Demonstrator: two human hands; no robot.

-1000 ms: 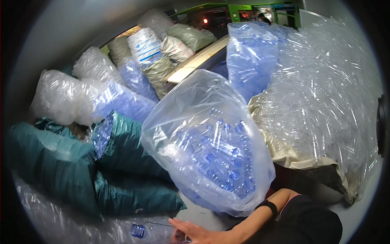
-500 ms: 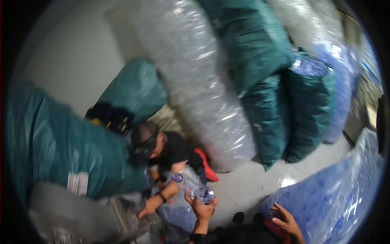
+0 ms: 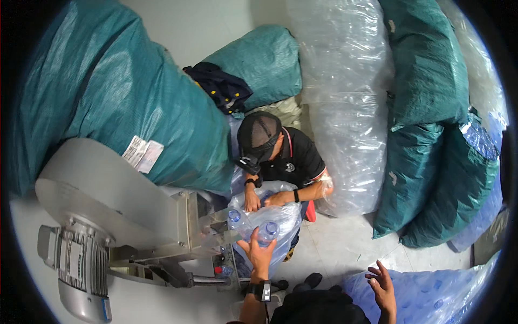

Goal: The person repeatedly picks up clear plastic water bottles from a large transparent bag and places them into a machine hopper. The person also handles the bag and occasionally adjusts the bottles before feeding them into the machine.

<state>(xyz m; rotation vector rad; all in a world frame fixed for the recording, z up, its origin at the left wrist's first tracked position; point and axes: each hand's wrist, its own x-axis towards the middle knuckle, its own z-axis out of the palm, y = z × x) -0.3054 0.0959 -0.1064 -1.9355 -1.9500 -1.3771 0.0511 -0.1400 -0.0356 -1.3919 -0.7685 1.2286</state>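
My left hand (image 3: 259, 256) is closed around a clear plastic bottle (image 3: 268, 233) with a bluish tint. Beside it, a second clear bottle (image 3: 234, 217) with a blue top leans away toward the machine; my fingers hide how both are gripped. A grey metal machine (image 3: 186, 221) with a transparent guard stands just left of these bottles. My right hand (image 3: 382, 289) is raised with fingers spread and holds nothing, above a large clear bag of bluish bottles (image 3: 421, 291).
Facing me, a co-worker (image 3: 291, 159) crouches with both hands on a clear plastic bag (image 3: 280, 208). A motor (image 3: 81, 264) and round housing (image 3: 102, 183) occupy the left. Green sacks (image 3: 162, 113) and a tall clear bag (image 3: 345, 108) line the far side.
My view has swung left, bringing the machine fully into sight. My left hand has carried the bottles to the machine's edge. The co-worker's arm has drawn back to the clear bag.
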